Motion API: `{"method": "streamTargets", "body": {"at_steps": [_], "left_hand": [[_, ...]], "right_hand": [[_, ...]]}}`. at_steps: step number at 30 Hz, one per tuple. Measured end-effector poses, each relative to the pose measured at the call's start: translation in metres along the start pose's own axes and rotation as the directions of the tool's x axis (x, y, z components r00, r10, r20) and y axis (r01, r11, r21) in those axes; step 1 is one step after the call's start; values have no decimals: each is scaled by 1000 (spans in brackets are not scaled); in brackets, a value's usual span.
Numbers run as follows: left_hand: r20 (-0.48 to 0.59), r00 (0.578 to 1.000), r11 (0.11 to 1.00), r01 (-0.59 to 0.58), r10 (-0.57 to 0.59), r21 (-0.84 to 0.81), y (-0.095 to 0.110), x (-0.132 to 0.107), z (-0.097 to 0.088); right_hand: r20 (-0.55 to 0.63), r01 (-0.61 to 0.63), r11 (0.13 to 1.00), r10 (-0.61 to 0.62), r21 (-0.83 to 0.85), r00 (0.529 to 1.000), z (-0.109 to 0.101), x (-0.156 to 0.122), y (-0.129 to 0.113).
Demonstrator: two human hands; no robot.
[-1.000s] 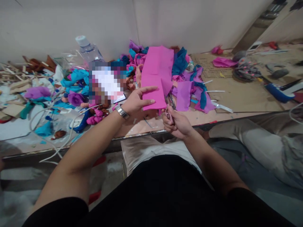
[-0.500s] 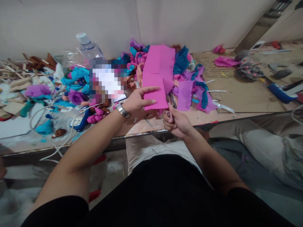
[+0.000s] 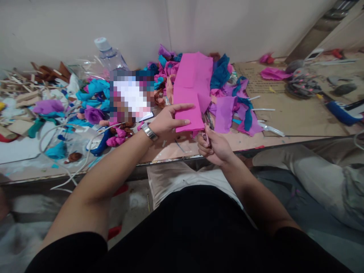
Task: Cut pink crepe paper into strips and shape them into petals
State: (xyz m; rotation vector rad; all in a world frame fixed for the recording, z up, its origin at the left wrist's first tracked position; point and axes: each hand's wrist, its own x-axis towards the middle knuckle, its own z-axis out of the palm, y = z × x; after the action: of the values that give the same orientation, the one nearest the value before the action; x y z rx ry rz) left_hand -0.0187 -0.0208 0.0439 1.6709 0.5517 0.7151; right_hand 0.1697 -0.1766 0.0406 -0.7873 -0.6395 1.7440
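My left hand (image 3: pixel 167 120) holds a long strip of pink crepe paper (image 3: pixel 192 89) by its near end, thumb under, fingers stretched over the top. My right hand (image 3: pixel 214 146) is closed round the pink handles of a pair of scissors (image 3: pixel 207 128), whose blades reach into the paper's right edge, where a small flap hangs cut. A metal watch sits on my left wrist. Both hands hover over the front edge of the low table (image 3: pixel 182 148).
Heaps of crumpled pink, purple and blue paper (image 3: pixel 227 102) lie behind the strip. Paper flowers (image 3: pixel 92 114), white cable (image 3: pixel 71 151), a plastic bottle (image 3: pixel 109 57) and wood sticks (image 3: pixel 17 85) crowd the left. Cardboard (image 3: pixel 284 110) lies right. Another person's leg (image 3: pixel 313 174) is at right.
The scissors have crept slightly further into the pink paper; both hands stay almost in place. The view has shifted a little.
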Motion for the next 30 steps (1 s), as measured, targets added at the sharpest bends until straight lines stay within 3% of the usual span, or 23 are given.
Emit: {"method": "streamTargets", "body": {"at_steps": [11, 16, 19, 24, 30], "left_hand": [[2, 1000, 998, 18, -18, -61, 1, 0, 2], [-108, 994, 981, -7, -15, -196, -4, 4, 5], [-162, 987, 989, -12, -12, -146, -8, 6, 3], [-141, 990, 1000, 21, -21, -7, -8, 6, -1], [-174, 984, 999, 33, -39, -38, -6, 6, -2]], "right_hand": [[-52, 21, 999, -22, -24, 998, 5, -2, -1], [-38, 80, 996, -82, -49, 996, 4, -3, 3], [-47, 92, 993, -96, -67, 994, 4, -3, 5], [-51, 88, 992, -94, -94, 994, 5, -2, 5], [-39, 102, 990, -107, -98, 994, 5, -2, 6]]}}
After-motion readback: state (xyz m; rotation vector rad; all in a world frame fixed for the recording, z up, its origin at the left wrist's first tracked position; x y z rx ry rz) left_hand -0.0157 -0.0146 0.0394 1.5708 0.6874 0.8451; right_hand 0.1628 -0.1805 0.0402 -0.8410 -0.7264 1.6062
